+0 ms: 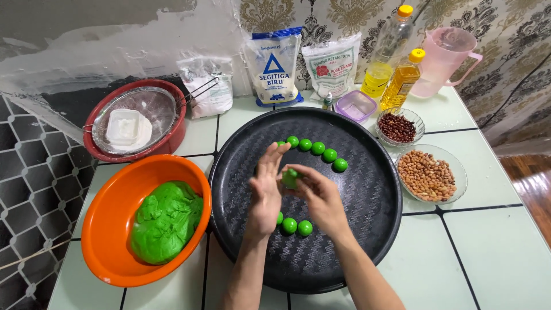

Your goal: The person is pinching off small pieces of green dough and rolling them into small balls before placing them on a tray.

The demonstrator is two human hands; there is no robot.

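Head view shows a small lump of green dough [291, 177] pressed between the open left hand [265, 192] and the curled fingers of the right hand [320, 198], held above the round black tray [367, 241]. Rolling it well seems to call for light, even pressure in small circles, so that it comes out as round and smooth as the finished green balls [317, 148] lying in an arc on the tray. Left of the tray an orange bowl [109, 229] holds the green dough mass [165, 221], while a glass dish of peanuts [427, 175] stands to the right.
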